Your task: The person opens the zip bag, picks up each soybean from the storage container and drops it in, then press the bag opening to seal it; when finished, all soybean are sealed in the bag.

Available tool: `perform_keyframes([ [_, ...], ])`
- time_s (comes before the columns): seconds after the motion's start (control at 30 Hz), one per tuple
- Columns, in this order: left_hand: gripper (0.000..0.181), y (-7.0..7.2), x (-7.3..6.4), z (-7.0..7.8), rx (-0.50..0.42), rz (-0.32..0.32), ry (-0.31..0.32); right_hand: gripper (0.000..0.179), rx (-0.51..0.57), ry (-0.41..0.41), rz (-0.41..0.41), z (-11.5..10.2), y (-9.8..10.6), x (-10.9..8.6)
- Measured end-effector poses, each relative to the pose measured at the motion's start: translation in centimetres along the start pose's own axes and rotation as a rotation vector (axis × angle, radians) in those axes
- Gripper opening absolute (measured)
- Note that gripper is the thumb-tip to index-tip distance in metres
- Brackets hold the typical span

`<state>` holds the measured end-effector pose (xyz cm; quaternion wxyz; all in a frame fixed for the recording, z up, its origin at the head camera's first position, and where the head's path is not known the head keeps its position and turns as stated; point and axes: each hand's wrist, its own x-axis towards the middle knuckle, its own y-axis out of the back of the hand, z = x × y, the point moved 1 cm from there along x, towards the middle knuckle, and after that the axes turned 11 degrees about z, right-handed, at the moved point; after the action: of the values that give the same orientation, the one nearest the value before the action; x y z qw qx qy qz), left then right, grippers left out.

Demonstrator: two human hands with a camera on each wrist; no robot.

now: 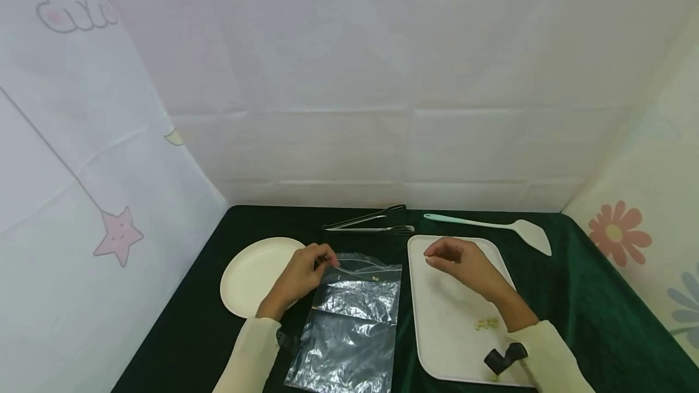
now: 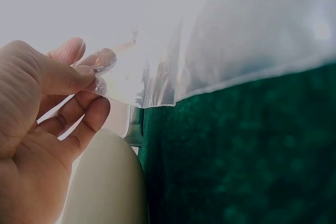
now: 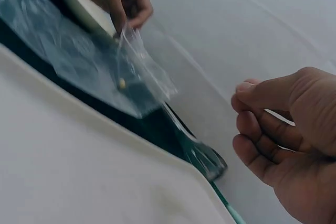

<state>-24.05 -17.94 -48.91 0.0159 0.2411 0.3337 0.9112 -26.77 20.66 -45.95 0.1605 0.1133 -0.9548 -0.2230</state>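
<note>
A clear zip-top plastic bag lies in the middle of the table, its mouth toward the back wall. My left hand pinches the left corner of its opening between thumb and fingers, as the left wrist view also shows. A small yellow piece sits inside near the mouth. Over the white tray, my right hand hovers with thumb and index fingertips together; I cannot tell whether something tiny is between them. Several pale yellow pieces lie on the tray below the right wrist.
A cream oval plate stands left of the bag, partly behind the left forearm. Metal tongs lie behind the bag. A white spatula with a mint handle lies behind the tray. Green cloth covers the table, with fabric walls around.
</note>
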Motion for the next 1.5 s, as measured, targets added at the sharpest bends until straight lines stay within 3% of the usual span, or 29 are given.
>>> perform_keyframes([
  [0.1,0.023,0.0,0.0,0.1,-0.003,-0.006,-0.001,0.024,0.071,-0.038,0.005,-0.8,-1.5,0.6],
  [0.3,0.022,0.1,-0.1,0.2,0.002,-0.004,-0.003,0.021,0.119,0.023,-0.036,-2.1,-4.2,1.8],
  [0.87,0.023,-0.5,0.2,0.3,-0.009,-0.010,-0.012,0.020,0.004,0.085,-0.071,-3.5,-9.0,3.2],
  [1.13,0.023,-0.7,0.3,0.2,-0.017,-0.012,-0.014,0.014,-0.042,0.102,-0.055,-3.5,-7.6,2.8],
  [1.5,0.025,-0.3,0.3,0.2,-0.018,-0.012,-0.011,0.003,-0.283,0.149,-0.013,-3.6,-1.3,1.4],
])
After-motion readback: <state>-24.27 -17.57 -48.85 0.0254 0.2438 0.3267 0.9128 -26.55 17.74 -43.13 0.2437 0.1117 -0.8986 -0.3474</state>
